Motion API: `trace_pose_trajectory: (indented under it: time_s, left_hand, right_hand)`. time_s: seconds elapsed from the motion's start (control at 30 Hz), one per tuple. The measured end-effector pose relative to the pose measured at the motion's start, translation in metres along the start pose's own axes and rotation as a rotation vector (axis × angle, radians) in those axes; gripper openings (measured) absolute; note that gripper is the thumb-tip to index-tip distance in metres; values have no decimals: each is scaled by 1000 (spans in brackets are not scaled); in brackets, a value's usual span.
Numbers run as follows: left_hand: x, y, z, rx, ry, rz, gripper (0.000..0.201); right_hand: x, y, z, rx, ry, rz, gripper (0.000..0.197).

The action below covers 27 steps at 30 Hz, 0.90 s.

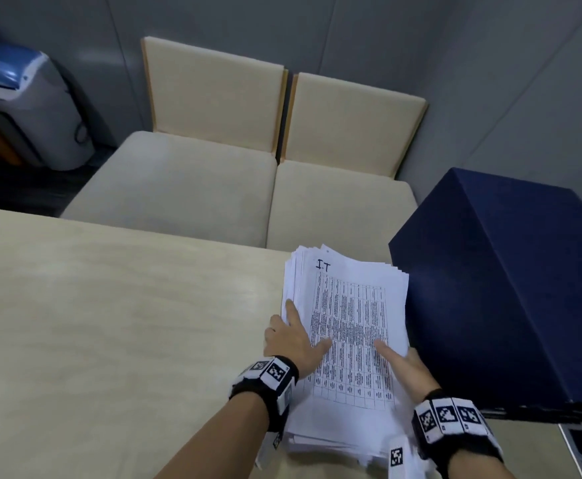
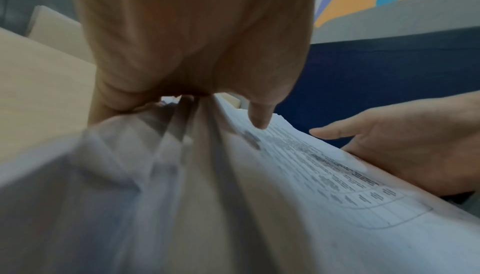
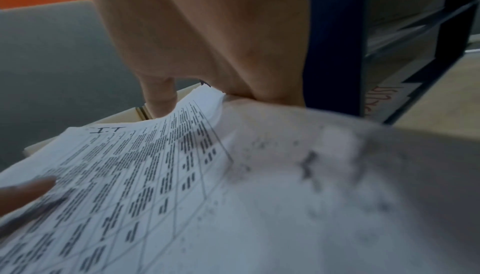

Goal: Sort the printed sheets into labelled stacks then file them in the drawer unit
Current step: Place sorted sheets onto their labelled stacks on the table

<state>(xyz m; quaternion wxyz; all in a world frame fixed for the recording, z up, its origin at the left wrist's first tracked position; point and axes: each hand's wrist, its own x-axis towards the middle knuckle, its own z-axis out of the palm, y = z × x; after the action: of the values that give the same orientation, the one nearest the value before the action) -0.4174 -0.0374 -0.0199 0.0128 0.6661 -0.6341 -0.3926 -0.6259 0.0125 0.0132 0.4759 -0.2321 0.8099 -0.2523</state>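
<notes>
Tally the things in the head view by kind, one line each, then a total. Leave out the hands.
Stacks of white printed sheets, top one marked "I.T": 1
Dark blue drawer units: 1
Cream upholstered chairs: 2
Light wooden tables: 1
Grey machines with a blue top: 1
Total: 6

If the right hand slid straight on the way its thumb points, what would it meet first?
Likely nothing solid: the right hand grips the paper stack, thumb pointing up-left across the top sheet. Beyond lies only the sheet, then the left hand's fingers, though depth is unclear.
</notes>
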Motion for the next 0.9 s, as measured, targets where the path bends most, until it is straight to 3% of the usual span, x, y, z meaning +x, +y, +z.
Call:
trace_pose_trajectory:
  time_s: [0.1,0.2,0.3,0.43,0.53,0.6,0.67,0.8,0.9]
  left_hand:
    - [-20,-16,3,26,-62,6,116]
    - [-45,-32,11,18,-119,18,117]
    - [-64,-41,16,-49,-121,50,104]
    - [-89,-44,22,-59,38,104,68]
    - [-105,-45,36,-44,172,-14,57]
    - [-111,-45,38,107,292,-79,44]
    - [-109,-41,35,142,422,-66,30]
    - [-97,-22,31,45,454,-25,21]
    - [-89,-10,28,42,468,-41,26]
  right_hand:
    - [-17,16,1,-57,2,-5,79]
    - [-29,42,6,-147,32,-8,92]
    - [-40,55,4,-234,79,-28,81]
    - [-46,63,-5,-376,141,-46,63]
    - [-44,70,-10,-432,124,-69,54]
    - [-40,70,-13,-471,96,-85,55]
    - [-38,65,-14,-508,123,-151,56]
    - [-39,48,-12,-471,221,-296,54]
    - [-37,39,-15,-423,230,-296,42]
